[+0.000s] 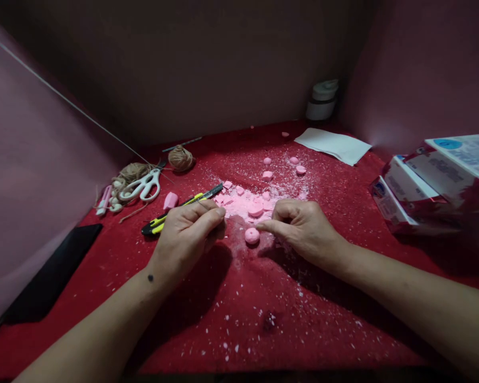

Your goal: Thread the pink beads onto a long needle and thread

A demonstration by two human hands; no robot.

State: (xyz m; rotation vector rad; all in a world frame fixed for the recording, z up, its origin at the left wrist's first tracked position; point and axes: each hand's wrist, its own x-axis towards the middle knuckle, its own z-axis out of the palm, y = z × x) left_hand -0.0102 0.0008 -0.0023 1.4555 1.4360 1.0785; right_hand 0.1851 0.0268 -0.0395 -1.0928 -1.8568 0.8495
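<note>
A small round pink bead (252, 236) with a hole in its top, soap-like, rests on the red cloth between my hands. My left hand (192, 227) is closed to the left of it, thumb pressed against the curled fingers; anything inside is hidden. On the other side, my right hand (306, 230) has its fingers curled and its thumb tip beside the bead; whether they touch, I cannot tell. Beyond the hands lies a pile of pink shavings (239, 205) with a rounded pink piece (255, 209) on it. A yellow-and-black box cutter (156, 224) lies by my left hand.
White-handled scissors (143, 185), a twine ball (180, 158) and a pink chunk (170, 200) lie left. Several pink pieces (267, 176) are scattered farther back. White paper (331, 144), a lidded jar (321, 100) and stacked boxes (411, 191) stand right. A black pouch (56, 271) lies front left.
</note>
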